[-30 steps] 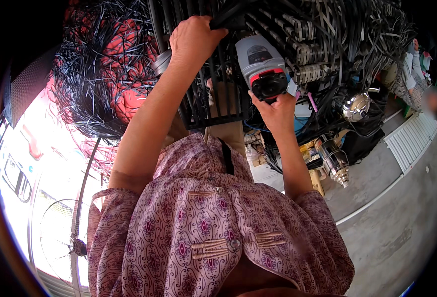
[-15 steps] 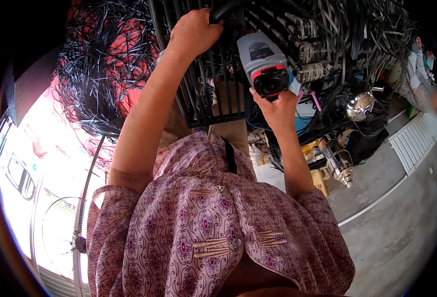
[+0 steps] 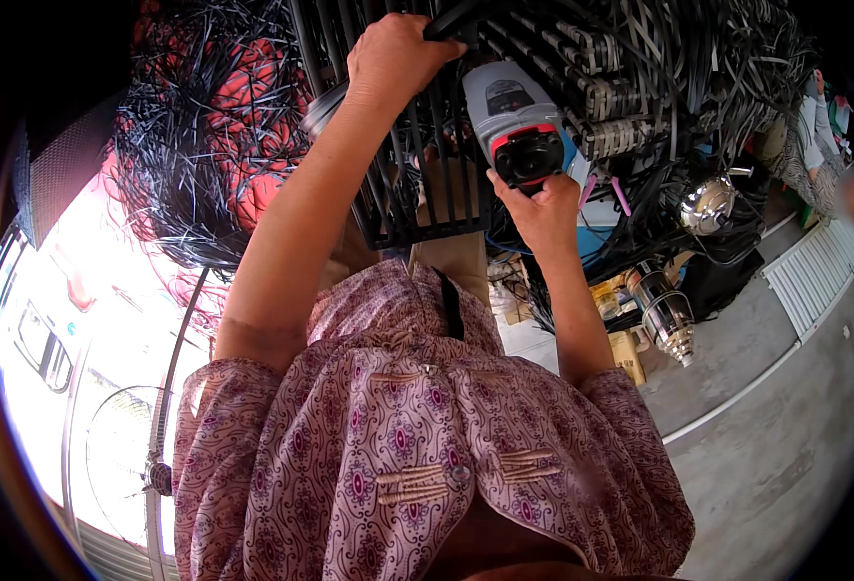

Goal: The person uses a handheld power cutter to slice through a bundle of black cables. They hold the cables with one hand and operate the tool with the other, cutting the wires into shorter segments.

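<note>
My left hand [image 3: 396, 60] reaches to the top of a black slatted frame [image 3: 427, 232] in front of me. Its fingers close around a thick black strip [image 3: 456, 17] that lies across the slats. My right hand [image 3: 546, 211] grips a grey power tool [image 3: 509, 102] with a red band and a black end, just right of the frame. Only the thumb side of that grip shows; the other fingers are hidden beneath the tool. The tool's far end is close to the woven black strips, and I cannot tell whether it touches anything.
A tangle of black strips [image 3: 195, 126] over red material lies left. Woven grey-black bands [image 3: 625, 97] hang at right, near a shiny metal pot [image 3: 706, 205] and a metal flask [image 3: 661, 308]. A fan [image 3: 127, 455] stands lower left; another person [image 3: 805, 155] is far right.
My left hand has moved right along the top of the frame, toward the black strip and the tool. My right hand and the tool stay nearly in place.
</note>
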Demonstrator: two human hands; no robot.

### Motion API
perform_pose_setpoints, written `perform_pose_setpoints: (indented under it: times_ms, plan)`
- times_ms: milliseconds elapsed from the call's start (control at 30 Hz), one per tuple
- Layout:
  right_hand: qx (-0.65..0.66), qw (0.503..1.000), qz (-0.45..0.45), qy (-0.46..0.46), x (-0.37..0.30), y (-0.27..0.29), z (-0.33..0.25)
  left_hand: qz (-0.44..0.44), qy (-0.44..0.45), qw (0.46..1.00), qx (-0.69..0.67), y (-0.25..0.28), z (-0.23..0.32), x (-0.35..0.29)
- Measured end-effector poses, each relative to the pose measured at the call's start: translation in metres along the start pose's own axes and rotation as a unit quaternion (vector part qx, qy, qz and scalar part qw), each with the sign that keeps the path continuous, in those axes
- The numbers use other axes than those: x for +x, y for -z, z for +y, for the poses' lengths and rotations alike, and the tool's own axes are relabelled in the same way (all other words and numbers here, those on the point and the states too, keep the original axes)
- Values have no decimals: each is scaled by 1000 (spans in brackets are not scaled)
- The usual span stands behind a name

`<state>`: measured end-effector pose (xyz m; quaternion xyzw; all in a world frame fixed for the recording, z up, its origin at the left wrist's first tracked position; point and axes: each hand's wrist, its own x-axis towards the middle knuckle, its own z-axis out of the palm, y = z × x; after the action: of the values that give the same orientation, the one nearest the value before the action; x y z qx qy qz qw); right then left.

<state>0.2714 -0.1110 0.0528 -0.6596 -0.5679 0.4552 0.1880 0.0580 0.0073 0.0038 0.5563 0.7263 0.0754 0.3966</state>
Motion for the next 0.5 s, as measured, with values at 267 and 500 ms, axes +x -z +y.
perform_pose_setpoints:
  times_ms: [267, 500]
  plan:
    - [2, 1000, -7, -3, 0, -1, -2, 16, 35, 998, 53, -3, 9, -4]
    - [24, 1000, -7, -14, -2, -3, -2, 19, 40, 997, 61, -3, 9, -4]
